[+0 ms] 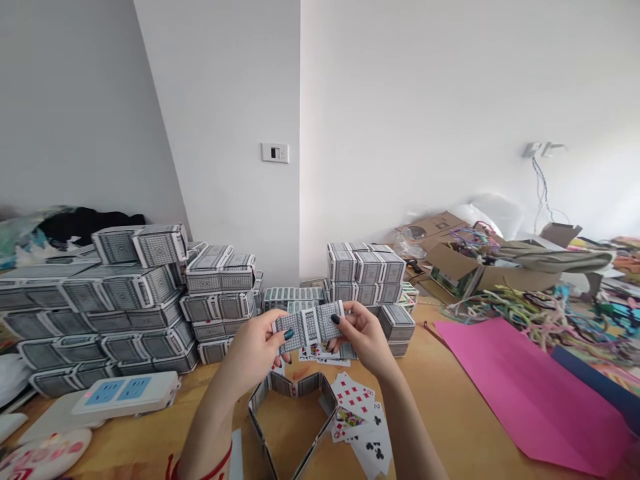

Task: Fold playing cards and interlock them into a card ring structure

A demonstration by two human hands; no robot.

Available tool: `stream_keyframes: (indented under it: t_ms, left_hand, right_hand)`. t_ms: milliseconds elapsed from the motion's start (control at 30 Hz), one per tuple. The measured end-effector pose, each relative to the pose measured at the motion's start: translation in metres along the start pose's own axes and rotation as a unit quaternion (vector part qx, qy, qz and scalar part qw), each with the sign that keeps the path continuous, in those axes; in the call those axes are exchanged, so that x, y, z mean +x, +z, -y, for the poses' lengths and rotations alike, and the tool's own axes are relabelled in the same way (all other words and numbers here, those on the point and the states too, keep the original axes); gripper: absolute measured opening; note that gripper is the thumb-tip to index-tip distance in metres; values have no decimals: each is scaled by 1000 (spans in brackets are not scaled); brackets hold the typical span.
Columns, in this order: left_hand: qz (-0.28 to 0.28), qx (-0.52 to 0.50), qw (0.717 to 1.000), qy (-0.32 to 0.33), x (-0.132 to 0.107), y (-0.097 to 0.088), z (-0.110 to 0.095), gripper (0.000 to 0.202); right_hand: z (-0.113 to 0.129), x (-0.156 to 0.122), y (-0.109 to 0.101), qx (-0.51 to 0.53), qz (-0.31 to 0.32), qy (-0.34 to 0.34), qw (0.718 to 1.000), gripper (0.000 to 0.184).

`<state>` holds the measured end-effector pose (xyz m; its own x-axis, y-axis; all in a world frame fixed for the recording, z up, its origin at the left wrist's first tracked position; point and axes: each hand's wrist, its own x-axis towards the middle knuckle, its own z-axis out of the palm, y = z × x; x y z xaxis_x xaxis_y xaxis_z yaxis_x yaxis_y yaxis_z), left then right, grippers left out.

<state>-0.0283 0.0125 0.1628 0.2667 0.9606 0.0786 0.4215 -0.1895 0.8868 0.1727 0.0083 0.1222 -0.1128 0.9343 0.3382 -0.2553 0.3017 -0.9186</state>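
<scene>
Between my two hands a strip of joined playing cards (311,327), grey-patterned backs toward me, is held up above the table. My left hand (260,347) pinches its left end, thumb on the near face. At the right end my right hand (361,333) grips it the same way. Below, a many-sided frame of folded cards (320,427) stands on edge on the wooden table. Loose face-up playing cards (373,433) lie to its right, under my right forearm. More cards (325,360) lie behind the strip, partly hidden by it.
Stacked card-covered blocks stand at the left (125,300) and back right (367,273). A white power strip (127,393) lies at the left front. To the right are a pink sheet (530,393), tangled yarn (525,313) and an open cardboard box (453,260).
</scene>
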Motion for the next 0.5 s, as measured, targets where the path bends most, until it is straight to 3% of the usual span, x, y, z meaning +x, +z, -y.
stream_keyframes:
  t_ms: [100, 267, 400, 500]
  left_hand:
    - [11, -28, 999, 11, 3, 5, -1, 36]
    - [-15, -93, 995, -9, 7, 8, -2, 36]
    - [17, -112, 993, 13, 8, 7, -3, 23]
    - [13, -110, 994, 21, 10, 8, 0, 23]
  right_hand:
    - [0, -1, 2, 0, 1, 5, 1000, 27]
    - [1, 0, 3, 3, -9, 16, 1000, 31]
    - [2, 1, 2, 3, -9, 16, 1000, 30]
    - [3, 1, 3, -4, -3, 22, 1000, 31]
